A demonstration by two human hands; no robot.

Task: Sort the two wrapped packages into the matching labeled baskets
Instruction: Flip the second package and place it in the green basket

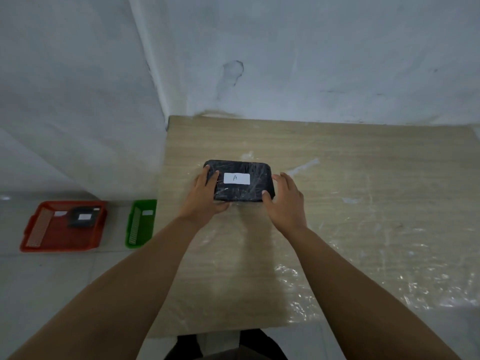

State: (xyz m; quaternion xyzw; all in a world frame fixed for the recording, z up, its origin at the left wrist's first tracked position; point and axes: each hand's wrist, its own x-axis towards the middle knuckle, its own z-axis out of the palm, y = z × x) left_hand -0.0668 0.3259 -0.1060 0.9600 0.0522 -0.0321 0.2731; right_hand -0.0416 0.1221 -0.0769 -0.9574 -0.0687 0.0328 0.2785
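Observation:
A black package wrapped in clear film (242, 190), with a white label reading "A", lies on the wooden table (337, 157). My left hand (205, 196) grips its left end, fingers over the top. My right hand (285, 201) holds its right end, thumb on the near corner. On the floor to the left sits an orange basket (52, 240) with a white label; a second dark package (83, 216) with a white label lies inside it. Beside it stands a green basket (142, 229) with a white label, partly hidden by the table edge.
Crinkled clear plastic film (376, 281) covers the right and near parts of the table. White walls (311, 61) close the far side and the left corner. The floor (52, 281) on the left is pale tile. The table's left edge runs above the green basket.

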